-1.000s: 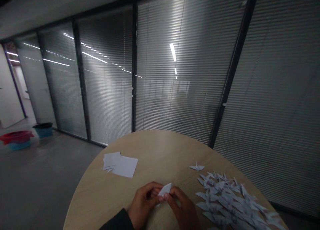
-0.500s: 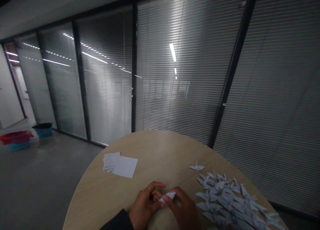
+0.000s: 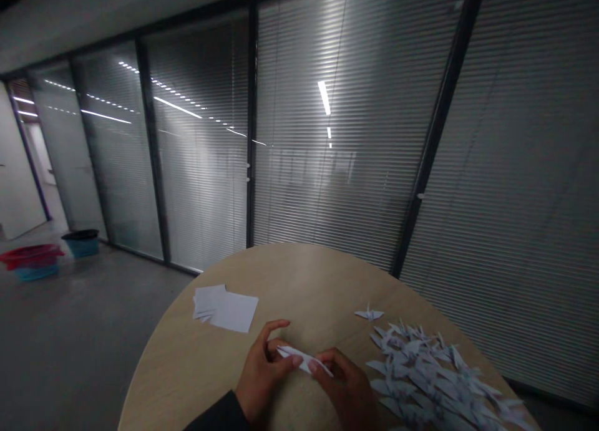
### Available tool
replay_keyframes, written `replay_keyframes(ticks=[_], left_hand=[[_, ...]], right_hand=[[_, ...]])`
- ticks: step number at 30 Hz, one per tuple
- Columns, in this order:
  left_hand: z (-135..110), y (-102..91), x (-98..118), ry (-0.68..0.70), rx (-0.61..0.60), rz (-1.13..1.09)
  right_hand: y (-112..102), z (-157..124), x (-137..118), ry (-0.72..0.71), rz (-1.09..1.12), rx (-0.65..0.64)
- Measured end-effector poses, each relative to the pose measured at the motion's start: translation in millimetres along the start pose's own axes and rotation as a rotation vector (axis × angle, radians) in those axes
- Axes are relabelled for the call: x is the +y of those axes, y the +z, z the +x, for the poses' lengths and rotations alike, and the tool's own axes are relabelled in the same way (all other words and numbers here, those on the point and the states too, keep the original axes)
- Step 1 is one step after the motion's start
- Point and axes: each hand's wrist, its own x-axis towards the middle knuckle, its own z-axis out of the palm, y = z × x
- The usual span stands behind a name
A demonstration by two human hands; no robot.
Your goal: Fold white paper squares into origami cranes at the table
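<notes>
Both my hands work a small folded white paper piece (image 3: 303, 358) just above the round wooden table (image 3: 299, 281), near its front edge. My left hand (image 3: 262, 376) pinches the paper's left end between thumb and fingers, with the index finger raised. My right hand (image 3: 347, 392) grips its right end with curled fingers. The paper lies long and flat between the two hands.
A stack of white square sheets (image 3: 225, 307) lies to the left. A heap of several folded paper cranes (image 3: 430, 375) covers the table's right side, with one crane (image 3: 369, 313) apart. Glass walls with blinds stand behind. Coloured basins (image 3: 32, 259) sit on the floor far left.
The paper piece has gone from a raised point between my fingertips to a longer flat shape stretched between both hands. My left hand's index finger has lifted.
</notes>
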Motion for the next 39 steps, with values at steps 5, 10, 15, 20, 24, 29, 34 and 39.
replay_keyframes(ticks=[5,10,15,20,24,29,34,39], left_hand=[[-1,2.7,8,0.005,0.059,0.011],[-2,3.9,5,0.002,0.046,0.039],[-3,4.1,6,-0.016,0.048,0.018],[-1,1.9,11,-0.021,0.080,-0.015],[-2,1.6,12,0.000,0.087,0.004],[-5,4.4,15,0.009,0.118,0.034],[-6,7.1,19,-0.005,0.142,0.084],[-8,9.4,20,-0.025,0.097,0.082]], right_hand=[[3,-1,2,-0.006,-0.040,-0.035],[3,-3,2,-0.043,-0.055,-0.117],[0,-4,0,-0.057,-0.043,-0.127],[-2,-2,-1,-0.043,-0.038,-0.151],[-1,-2,-1,-0.050,-0.034,-0.149],[0,-3,2,-0.075,-0.030,-0.114],[1,-2,1,-0.078,-0.046,-0.142],[1,-4,-3,-0.067,-0.036,-0.160]])
